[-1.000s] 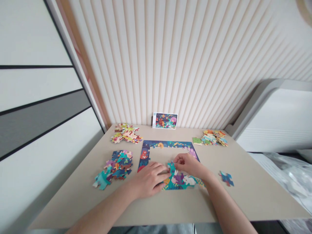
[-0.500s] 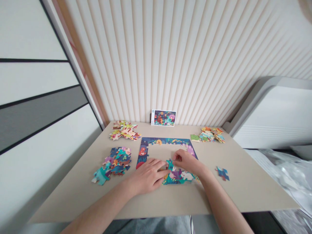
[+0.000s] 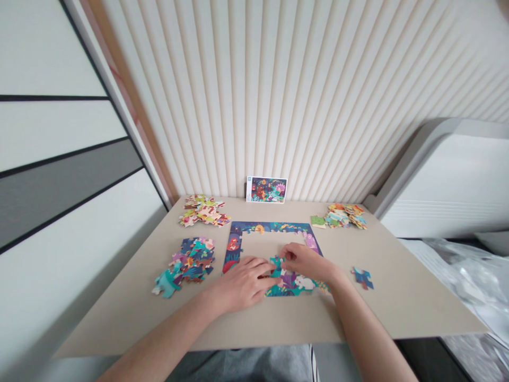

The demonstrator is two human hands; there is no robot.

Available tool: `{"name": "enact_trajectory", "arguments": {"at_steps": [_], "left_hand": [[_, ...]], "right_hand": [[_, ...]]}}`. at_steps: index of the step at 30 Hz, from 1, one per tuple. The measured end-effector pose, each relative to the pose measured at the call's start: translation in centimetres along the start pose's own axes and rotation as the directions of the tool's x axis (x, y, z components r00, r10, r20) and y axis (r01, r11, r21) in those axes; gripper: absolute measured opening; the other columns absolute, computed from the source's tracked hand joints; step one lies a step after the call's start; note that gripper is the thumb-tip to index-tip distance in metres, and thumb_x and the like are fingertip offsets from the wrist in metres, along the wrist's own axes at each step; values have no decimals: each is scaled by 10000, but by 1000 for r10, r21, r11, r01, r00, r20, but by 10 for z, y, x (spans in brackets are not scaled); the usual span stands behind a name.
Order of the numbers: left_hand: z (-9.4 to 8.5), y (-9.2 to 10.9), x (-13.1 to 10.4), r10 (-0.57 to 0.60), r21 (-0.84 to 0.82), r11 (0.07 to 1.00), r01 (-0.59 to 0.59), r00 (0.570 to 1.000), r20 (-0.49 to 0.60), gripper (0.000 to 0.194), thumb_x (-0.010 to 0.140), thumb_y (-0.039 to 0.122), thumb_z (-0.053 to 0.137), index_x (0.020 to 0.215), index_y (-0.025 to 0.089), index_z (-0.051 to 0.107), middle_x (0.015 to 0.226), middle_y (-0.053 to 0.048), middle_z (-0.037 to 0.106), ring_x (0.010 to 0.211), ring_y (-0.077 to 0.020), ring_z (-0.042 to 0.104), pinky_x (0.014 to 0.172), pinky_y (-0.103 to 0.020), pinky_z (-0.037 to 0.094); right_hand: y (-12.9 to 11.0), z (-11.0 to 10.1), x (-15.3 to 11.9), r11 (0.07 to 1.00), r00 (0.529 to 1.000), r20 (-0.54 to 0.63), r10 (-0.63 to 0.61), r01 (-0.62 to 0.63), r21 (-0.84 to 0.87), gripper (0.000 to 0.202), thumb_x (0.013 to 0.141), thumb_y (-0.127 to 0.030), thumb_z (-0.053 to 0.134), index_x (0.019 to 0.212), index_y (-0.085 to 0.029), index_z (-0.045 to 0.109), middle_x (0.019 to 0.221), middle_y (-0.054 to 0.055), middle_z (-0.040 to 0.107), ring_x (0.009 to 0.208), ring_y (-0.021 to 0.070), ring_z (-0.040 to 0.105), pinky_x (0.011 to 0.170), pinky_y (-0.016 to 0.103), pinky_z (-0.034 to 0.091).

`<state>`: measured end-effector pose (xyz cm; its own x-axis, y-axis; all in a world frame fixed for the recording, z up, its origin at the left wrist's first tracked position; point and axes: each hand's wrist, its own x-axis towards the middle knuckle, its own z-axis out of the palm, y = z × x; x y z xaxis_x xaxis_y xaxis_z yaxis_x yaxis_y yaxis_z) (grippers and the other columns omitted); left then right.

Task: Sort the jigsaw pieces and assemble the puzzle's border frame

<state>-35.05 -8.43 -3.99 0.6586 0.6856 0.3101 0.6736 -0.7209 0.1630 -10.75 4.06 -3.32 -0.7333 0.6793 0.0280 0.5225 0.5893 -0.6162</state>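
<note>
A partly assembled puzzle (image 3: 278,227) lies mid-table, its border formed around a bare middle. My left hand (image 3: 248,282) rests palm down over its lower left part, fingers spread. Above the lower part, my right hand (image 3: 301,260) has its thumb and forefinger pinched together at the edge of a teal piece (image 3: 275,262). Whatever is between those fingertips is too small to make out. Below the right hand, a white rabbit (image 3: 305,283) shows on the joined pieces.
Puzzle pieces are heaped at the left (image 3: 193,260), back left (image 3: 204,210) and back right (image 3: 345,216). A single blue piece (image 3: 362,278) lies at right. A picture card (image 3: 266,190) stands against the ribbed wall.
The view has shifted slightly. Both hands keep nearly the same places on the puzzle, with only a slight shift of the right fingers.
</note>
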Motion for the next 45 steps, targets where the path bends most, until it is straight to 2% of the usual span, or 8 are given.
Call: {"name": "enact_trajectory", "arguments": {"at_steps": [3,8,12,19,26,35,39,45], "left_hand": [[1,0,0,-5,16,1000,5,1000,-8,405,968,198,618,1351,329,634,1379,-51,626,1298,-248,549,1111,-424,431],[1,6,-2,35,161,987,-30,999,-27,358,1013,198,571,1364,257,609,1312,-96,644,1249,-256,579,1092,-449,453],[-6,23,-21,19,228,974,-14,1000,-22,354,1018,153,552,1365,209,591,1294,-109,656,1259,-252,578,1135,-469,433],[-3,53,-65,-293,-4,955,296,942,-162,280,1018,203,553,1273,237,661,1244,-83,687,1248,-244,606,1108,-454,504],[2,51,-67,-421,-139,906,400,886,-194,267,1028,190,536,1249,246,675,1227,-56,696,1192,-219,631,1080,-421,519],[7,54,-73,-431,-112,902,417,868,-245,263,1031,180,504,1217,245,677,1215,-65,689,1179,-228,634,1052,-428,538],[-1,33,-78,-444,-32,886,463,825,-350,289,1026,178,493,1237,257,675,1206,-71,697,1152,-237,648,1028,-436,548],[-17,-39,-102,-551,173,721,671,706,-444,388,999,272,563,1383,264,619,1351,-120,653,1283,-309,591,1117,-524,472]], "right_hand": [[6,-8,0,997,986,-163,40,-50,-55,201,984,-307,541,966,-204,713,865,44,723,770,182,624,700,273,415],[25,-17,4,943,903,-390,179,-270,-194,265,998,-350,500,984,-227,735,863,58,754,799,207,660,691,282,398],[35,-18,5,943,886,-429,178,-278,-183,302,994,-378,479,994,-226,740,837,58,756,749,212,665,679,295,403],[47,-13,10,935,891,-427,153,-270,-229,330,971,-427,482,975,-232,749,818,75,755,710,227,670,650,313,403],[45,-4,13,939,908,-391,149,-253,-231,338,968,-427,475,1006,-237,753,807,66,753,686,219,662,631,311,395],[41,-2,13,940,901,-402,165,-267,-212,320,976,-390,472,972,-220,744,823,59,747,708,209,645,650,301,381],[38,-2,12,940,898,-403,176,-274,-201,302,983,-365,475,983,-219,740,822,51,747,720,203,649,656,292,380],[32,-1,12,935,894,-405,192,-292,-202,264,988,-336,498,977,-232,740,838,37,750,771,199,663,680,278,381]]}}
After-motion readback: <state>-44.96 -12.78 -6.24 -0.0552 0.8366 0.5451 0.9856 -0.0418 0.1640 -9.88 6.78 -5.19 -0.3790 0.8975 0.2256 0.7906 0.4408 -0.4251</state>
